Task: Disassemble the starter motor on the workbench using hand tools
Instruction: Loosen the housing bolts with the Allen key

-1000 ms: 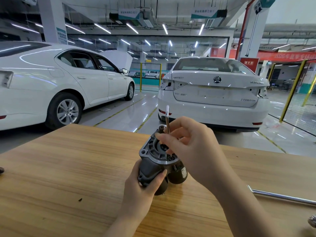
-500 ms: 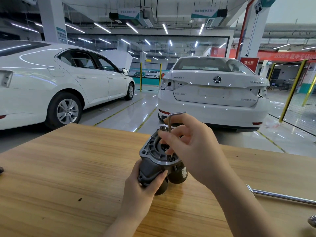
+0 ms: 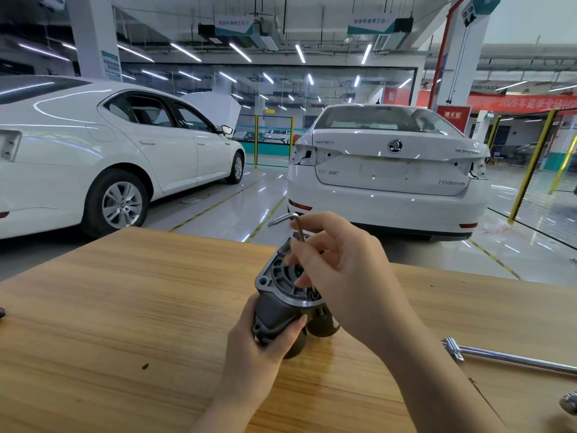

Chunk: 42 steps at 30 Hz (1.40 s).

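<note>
Starter motor (image 3: 278,310) is held near mid-workbench (image 3: 125,307), flange end up and tilted, close to the bench's stepped far edge. A broad stretch of bench top is left to its L and toward the viewer. On the R a chrome bar tool (image 3: 515,359) is laid near the R edge, well apart from the motor. L hand (image 3: 259,354) is wrapped round the motor's dark body, thumb across the front. R hand (image 3: 343,276) is clamped on a hex key (image 3: 293,221): the long shank is pinched btwn curled fingers and pointed down into the flange housing, w/ the short arm turned L at top. A Skoda emblem is seen on the boot lid of the white sedan (image 3: 390,170) beyond the bench; the boot lettering is too blurred to be read. White characters are carried on a red sign (image 3: 453,115); the overhead teal signs (image 3: 234,23) are illegible. Key tip is hidden behind R fingers, and the motor's lower end is partly covered by the L hand. A 2nd white car (image 3: 93,151) is cut off at L. A chrome piece (image 3: 569,401) at the R edge and a dark item (image 3: 1,312) at the L edge are cut off and can't be identified.
</note>
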### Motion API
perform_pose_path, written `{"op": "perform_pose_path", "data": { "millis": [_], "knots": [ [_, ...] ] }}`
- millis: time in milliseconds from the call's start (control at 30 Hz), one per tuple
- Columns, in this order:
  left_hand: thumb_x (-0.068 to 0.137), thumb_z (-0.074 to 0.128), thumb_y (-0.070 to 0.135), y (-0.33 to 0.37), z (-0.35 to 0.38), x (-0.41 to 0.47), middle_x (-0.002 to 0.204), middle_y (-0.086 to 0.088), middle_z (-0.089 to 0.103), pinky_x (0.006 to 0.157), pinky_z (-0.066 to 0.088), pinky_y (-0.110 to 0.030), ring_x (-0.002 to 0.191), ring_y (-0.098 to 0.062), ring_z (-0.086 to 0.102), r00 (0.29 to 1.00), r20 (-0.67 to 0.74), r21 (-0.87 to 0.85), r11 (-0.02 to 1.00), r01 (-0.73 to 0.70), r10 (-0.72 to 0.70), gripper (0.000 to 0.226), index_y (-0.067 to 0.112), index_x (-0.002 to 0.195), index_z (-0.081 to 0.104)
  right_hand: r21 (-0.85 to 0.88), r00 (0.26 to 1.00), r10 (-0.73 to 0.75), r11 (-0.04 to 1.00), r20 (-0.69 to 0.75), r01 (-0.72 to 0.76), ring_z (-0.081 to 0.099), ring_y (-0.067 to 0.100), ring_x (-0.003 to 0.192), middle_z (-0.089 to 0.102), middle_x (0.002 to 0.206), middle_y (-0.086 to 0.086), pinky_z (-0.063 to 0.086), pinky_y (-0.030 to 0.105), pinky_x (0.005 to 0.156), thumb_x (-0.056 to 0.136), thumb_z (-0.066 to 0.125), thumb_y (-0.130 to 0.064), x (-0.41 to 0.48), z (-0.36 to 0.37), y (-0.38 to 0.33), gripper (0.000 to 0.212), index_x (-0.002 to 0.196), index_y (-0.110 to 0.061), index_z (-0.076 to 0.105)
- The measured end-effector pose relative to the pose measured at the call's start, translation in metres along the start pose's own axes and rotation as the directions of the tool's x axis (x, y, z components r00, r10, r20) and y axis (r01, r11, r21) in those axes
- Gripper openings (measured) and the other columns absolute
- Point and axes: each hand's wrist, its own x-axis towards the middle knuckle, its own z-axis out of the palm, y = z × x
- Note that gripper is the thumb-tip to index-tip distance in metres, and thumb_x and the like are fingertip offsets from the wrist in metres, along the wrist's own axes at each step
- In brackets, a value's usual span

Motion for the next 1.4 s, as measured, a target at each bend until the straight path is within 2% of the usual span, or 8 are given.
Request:
{"op": "perform_pose_path", "data": {
  "millis": [133,300,500,700,900,1100,1233,1400],
  "knots": [
    [0.053,0.07,0.054,0.001,0.0,0.001,0.097,0.026,0.066,0.068,0.048,-0.005,0.091,0.005,0.063,1.0,-0.012,0.003,1.0,-0.009,0.009,0.055,0.032,0.101,0.057,0.042,0.996,0.054,0.998,-0.073,-0.051,0.063,0.004,0.051,0.066,0.066,-0.005,0.049,0.019,0.047,0.076,0.07,-0.036,-0.001,-0.003,0.0,0.026,0.067,-0.031,0.046],
    [0.052,0.07,0.055,0.002,0.0,0.002,0.097,0.025,0.066,0.069,0.049,-0.007,0.09,0.004,0.063,1.0,-0.013,-0.002,1.0,0.006,-0.006,0.056,0.033,0.102,0.057,-0.021,0.995,0.052,0.998,-0.08,-0.054,0.065,0.015,0.06,0.066,0.062,0.0,0.055,0.04,0.061,0.07,0.071,-0.036,-0.002,-0.006,-0.003,0.023,0.059,-0.026,0.054],
    [0.051,0.071,0.055,0.002,0.001,0.001,0.096,0.024,0.066,0.068,0.049,-0.007,0.09,0.003,0.063,1.0,-0.008,-0.007,1.0,0.006,-0.006,0.056,0.032,0.1,0.057,-0.104,1.0,-0.009,0.995,-0.012,0.007,0.06,0.003,0.066,0.064,0.066,-0.016,0.053,0.029,0.066,0.087,0.056,-0.033,-0.002,-0.004,-0.003,0.012,0.082,-0.031,0.066],
    [0.051,0.069,0.054,0.006,0.002,0.0,0.097,0.027,0.065,0.068,0.047,-0.004,0.091,0.007,0.061,1.0,0.003,-0.002,1.0,0.004,-0.004,0.056,0.032,0.101,0.056,-0.028,0.994,0.062,0.997,-0.095,-0.065,0.06,0.003,0.059,0.065,0.067,-0.011,0.048,0.02,0.056,0.078,0.063,-0.041,-0.001,-0.004,0.0,0.013,0.071,-0.032,0.057],
    [0.051,0.069,0.056,0.005,0.001,0.001,0.096,0.026,0.065,0.067,0.047,-0.005,0.09,0.005,0.062,1.0,-0.012,-0.008,1.0,0.01,-0.01,0.056,0.033,0.1,0.056,-0.019,0.988,0.098,0.995,-0.123,-0.101,0.061,0.006,0.057,0.068,0.066,-0.005,0.055,0.033,0.06,0.077,0.068,-0.037,0.0,-0.005,0.001,0.02,0.065,-0.027,0.056],
    [0.052,0.07,0.053,0.001,0.001,0.003,0.094,0.025,0.067,0.066,0.048,-0.005,0.088,0.005,0.063,0.999,-0.033,-0.015,1.0,0.017,-0.017,0.053,0.031,0.099,0.059,0.005,0.997,0.07,0.998,-0.035,-0.07,0.06,0.001,0.062,0.067,0.074,-0.013,0.047,0.02,0.058,0.092,0.052,-0.027,0.001,-0.003,0.005,0.013,0.094,-0.036,0.062],
    [0.053,0.068,0.055,0.002,0.001,0.003,0.097,0.028,0.065,0.066,0.047,-0.004,0.091,0.007,0.061,0.999,-0.037,-0.007,1.0,0.013,-0.014,0.053,0.034,0.1,0.057,0.038,0.991,0.105,0.994,-0.08,-0.102,0.061,0.002,0.06,0.067,0.068,-0.009,0.047,0.015,0.052,0.082,0.063,-0.038,0.002,0.0,0.006,0.016,0.08,-0.034,0.048],
    [0.052,0.068,0.054,0.003,0.001,0.004,0.096,0.03,0.065,0.066,0.046,-0.003,0.089,0.009,0.061,0.999,-0.039,-0.016,1.0,0.021,-0.022,0.053,0.035,0.1,0.056,-0.011,0.985,0.121,0.992,-0.122,-0.123,0.059,0.008,0.055,0.064,0.061,-0.005,0.052,0.03,0.056,0.077,0.068,-0.04,0.001,-0.002,0.004,0.027,0.064,-0.026,0.049]
  ]
}}
